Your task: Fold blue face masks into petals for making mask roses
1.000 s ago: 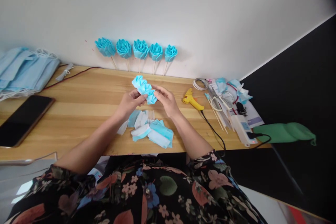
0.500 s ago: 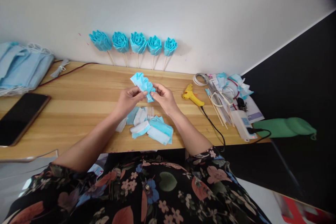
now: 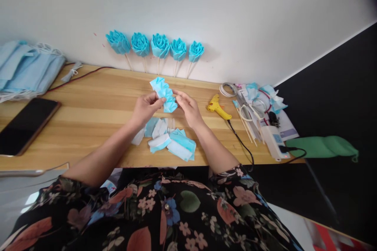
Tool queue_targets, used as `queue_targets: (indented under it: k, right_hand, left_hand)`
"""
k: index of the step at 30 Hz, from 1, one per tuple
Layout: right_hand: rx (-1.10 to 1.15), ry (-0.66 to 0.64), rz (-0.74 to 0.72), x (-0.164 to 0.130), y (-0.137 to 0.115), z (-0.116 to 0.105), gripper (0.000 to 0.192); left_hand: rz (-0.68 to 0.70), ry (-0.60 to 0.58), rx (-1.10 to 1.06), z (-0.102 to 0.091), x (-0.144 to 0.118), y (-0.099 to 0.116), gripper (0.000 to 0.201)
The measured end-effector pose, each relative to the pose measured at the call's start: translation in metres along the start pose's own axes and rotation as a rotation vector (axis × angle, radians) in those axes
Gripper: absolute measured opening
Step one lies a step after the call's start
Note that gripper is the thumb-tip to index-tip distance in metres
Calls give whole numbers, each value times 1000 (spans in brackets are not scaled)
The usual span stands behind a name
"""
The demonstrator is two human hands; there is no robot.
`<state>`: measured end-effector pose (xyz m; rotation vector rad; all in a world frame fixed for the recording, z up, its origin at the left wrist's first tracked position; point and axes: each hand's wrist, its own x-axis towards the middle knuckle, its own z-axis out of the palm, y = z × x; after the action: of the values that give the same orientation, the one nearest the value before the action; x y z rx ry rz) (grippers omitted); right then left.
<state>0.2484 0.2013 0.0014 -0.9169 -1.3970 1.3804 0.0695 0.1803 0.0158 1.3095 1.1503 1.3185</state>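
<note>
A folded strip of light blue mask fabric (image 3: 163, 93) is held above the wooden table (image 3: 88, 113). My left hand (image 3: 145, 108) pinches its near edge from the left, and my right hand (image 3: 188, 108) pinches its lower end from the right. Just below my hands lie several cut blue and white fabric pieces (image 3: 169, 141) near the table's front edge.
Several blue fabric roses on sticks (image 3: 160, 46) lean on the wall. A yellow glue gun (image 3: 217, 106) with a black cord lies to the right, beside scissors, sticks and scraps (image 3: 256, 111). At left are stacked face masks (image 3: 26, 72) and a dark phone (image 3: 23, 124).
Both hands keep hold of the folded strip, which has shifted slightly and now sticks up further from my fingers. The camera view moved a little.
</note>
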Motion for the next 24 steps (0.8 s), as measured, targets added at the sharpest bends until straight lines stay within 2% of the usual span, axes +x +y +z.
queue_targets:
  k: [8, 13, 16, 20, 24]
  right_hand:
    - [-27, 30, 21, 2, -1, 1, 51]
    - [-61, 53, 0, 2, 3, 2, 38]
    - [-102, 90, -21, 2, 3, 1, 37]
    - [-136, 88, -43, 1, 1, 2, 38]
    - [-135, 56, -53, -1, -1, 3, 36]
  left_hand:
    - [-3, 73, -68, 0, 1, 1, 39]
    - [-5, 24, -91, 1, -1, 2, 43]
    - [-23, -20, -156, 0, -1, 2, 47]
    - [-44, -50, -212, 1, 0, 1, 33]
    - [-51, -42, -239, 3, 3, -1, 33]
